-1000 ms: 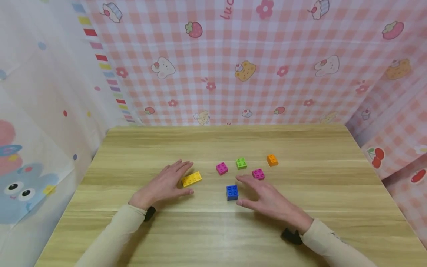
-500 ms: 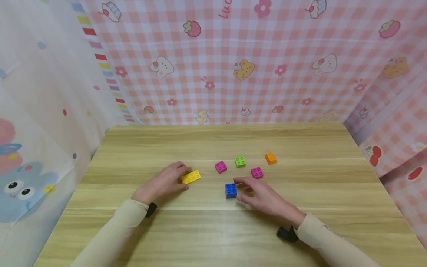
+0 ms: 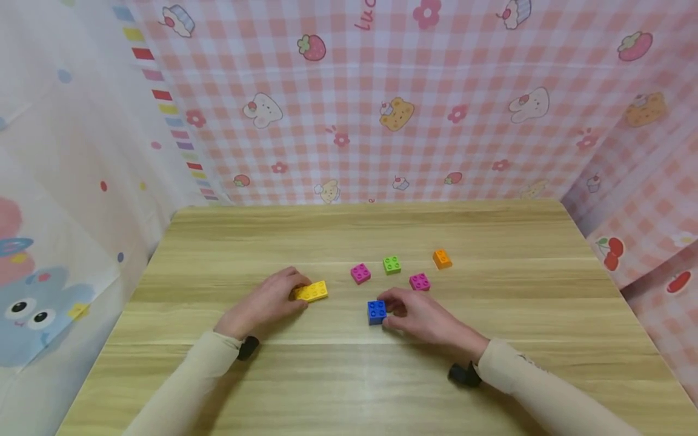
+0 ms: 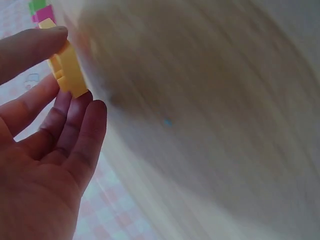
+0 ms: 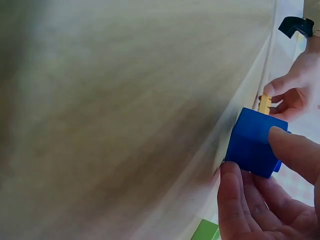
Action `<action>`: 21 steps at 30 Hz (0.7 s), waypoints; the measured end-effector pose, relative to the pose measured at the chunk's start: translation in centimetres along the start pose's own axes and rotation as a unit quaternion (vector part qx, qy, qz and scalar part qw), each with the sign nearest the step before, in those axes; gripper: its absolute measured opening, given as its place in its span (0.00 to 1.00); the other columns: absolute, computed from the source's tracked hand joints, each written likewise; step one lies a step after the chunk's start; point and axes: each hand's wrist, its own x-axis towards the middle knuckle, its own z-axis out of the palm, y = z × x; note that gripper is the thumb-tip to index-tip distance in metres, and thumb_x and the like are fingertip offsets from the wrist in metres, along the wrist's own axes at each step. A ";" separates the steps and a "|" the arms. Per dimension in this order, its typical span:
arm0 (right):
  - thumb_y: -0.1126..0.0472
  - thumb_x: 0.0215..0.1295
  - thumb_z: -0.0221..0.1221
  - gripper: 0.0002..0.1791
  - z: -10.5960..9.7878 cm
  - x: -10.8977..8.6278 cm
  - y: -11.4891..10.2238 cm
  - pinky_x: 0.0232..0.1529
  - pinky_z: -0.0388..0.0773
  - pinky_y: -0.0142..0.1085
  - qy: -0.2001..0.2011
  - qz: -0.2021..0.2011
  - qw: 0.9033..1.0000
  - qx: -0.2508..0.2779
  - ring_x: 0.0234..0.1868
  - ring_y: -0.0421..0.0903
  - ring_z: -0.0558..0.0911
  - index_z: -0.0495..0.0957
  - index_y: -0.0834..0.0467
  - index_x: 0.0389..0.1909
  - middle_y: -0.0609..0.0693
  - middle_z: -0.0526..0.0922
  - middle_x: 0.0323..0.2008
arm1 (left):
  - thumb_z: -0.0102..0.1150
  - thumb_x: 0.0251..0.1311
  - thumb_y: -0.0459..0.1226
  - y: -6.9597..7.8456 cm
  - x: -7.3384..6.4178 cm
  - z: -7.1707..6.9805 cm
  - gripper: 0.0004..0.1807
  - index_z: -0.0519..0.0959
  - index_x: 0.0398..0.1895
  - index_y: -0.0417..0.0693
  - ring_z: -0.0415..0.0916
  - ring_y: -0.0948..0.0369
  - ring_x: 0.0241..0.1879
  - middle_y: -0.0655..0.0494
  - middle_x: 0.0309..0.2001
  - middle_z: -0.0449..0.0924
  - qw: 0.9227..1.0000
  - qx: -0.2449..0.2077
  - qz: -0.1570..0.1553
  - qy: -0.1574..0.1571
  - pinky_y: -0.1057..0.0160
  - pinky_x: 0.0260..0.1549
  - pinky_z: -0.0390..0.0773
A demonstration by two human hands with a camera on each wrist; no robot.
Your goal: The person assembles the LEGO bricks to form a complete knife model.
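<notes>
My left hand pinches the left end of a long yellow toy building brick, its studs facing up. In the left wrist view the thumb lies on one long side of the yellow brick, with fingertips at the opposite side. To the right, my right hand has thumb and fingers on a square blue toy brick with studs on top. The right wrist view shows the thumb against one face of the blue brick and curled fingers across from it. A gap separates the two bricks.
Behind the blue brick lie a magenta brick, a lime green brick, a second magenta brick close to my right hand's fingers, and a small orange brick. The wooden table meets a pink checked cloth at the back.
The left fingers have closed in on the yellow brick from a spread pose. My right hand has moved slightly left and its thumb and fingers have come onto the blue brick.
</notes>
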 end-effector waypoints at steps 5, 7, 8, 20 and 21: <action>0.59 0.66 0.70 0.22 0.3 0.4 -0.3 0.59 0.81 0.45 -0.003 -0.006 1.000 -0.018 0.50 0.43 0.82 0.81 0.57 0.60 0.46 0.84 0.52 | 0.71 0.63 0.36 0.9 -0.1 0.0 0.21 0.82 0.57 0.41 0.76 0.56 0.46 0.50 0.50 0.78 0.999 -0.033 -0.004 0.013 0.51 0.52 0.80; 0.59 0.66 0.71 0.22 0.4 0.5 -0.4 0.59 0.81 0.45 -0.004 -0.008 1.000 -0.023 0.50 0.43 0.82 0.81 0.57 0.59 0.47 0.84 0.52 | 0.71 0.63 0.36 1.5 -0.2 0.0 0.21 0.82 0.58 0.42 0.77 0.56 0.47 0.51 0.51 0.78 0.999 -0.043 -0.004 0.016 0.51 0.52 0.81; 0.59 0.65 0.71 0.22 0.5 0.6 -0.4 0.59 0.81 0.45 -0.004 -0.010 1.000 -0.025 0.51 0.43 0.82 0.81 0.57 0.59 0.47 0.84 0.53 | 0.71 0.63 0.36 1.8 -0.2 0.0 0.21 0.82 0.58 0.43 0.76 0.56 0.48 0.51 0.52 0.78 0.999 -0.049 -0.007 0.016 0.51 0.52 0.81; 0.59 0.64 0.72 0.30 0.3 0.3 -0.5 0.64 0.78 0.49 -0.006 -0.018 0.999 -0.040 0.58 0.48 0.81 0.76 0.59 0.66 0.52 0.82 0.61 | 0.72 0.61 0.35 5.8 0.2 0.9 0.21 0.83 0.58 0.45 0.76 0.58 0.47 0.54 0.51 0.77 0.993 -0.102 0.034 0.054 0.53 0.52 0.81; 0.59 0.64 0.71 0.31 0.3 0.2 -0.5 0.64 0.77 0.49 -0.006 -0.016 0.999 -0.039 0.59 0.49 0.80 0.75 0.59 0.67 0.52 0.81 0.62 | 0.71 0.61 0.34 6.1 0.2 0.9 0.21 0.83 0.58 0.45 0.76 0.58 0.47 0.54 0.51 0.77 0.992 -0.106 0.034 0.054 0.53 0.52 0.81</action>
